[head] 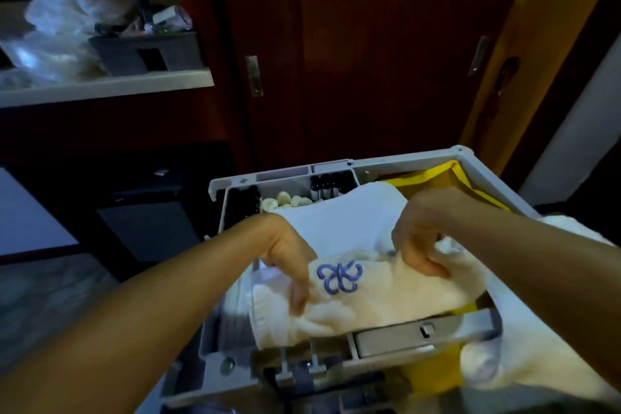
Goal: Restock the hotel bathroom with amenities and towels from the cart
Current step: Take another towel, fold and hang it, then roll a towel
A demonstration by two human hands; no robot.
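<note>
A cream towel (pixel 376 299) with a blue embroidered emblem lies across the top of the grey housekeeping cart (pixel 403 160). My left hand (pixel 289 255) pinches the towel's left edge beside the emblem. My right hand (pixel 416 235) grips a fold of the same towel on its right side. Under it lies a white folded cloth (pixel 336 222). At the cart's far end, compartments hold small dark bottles (pixel 324 185) and pale round soaps (pixel 289 200).
A yellow bag (pixel 437 178) lines the cart's right section. More white linen (pixel 544 329) hangs at the right. A dark wooden door (pixel 369 44) stands behind the cart. At left, a white shelf (pixel 107 87) carries plastic bags and a grey caddy (pixel 148 54).
</note>
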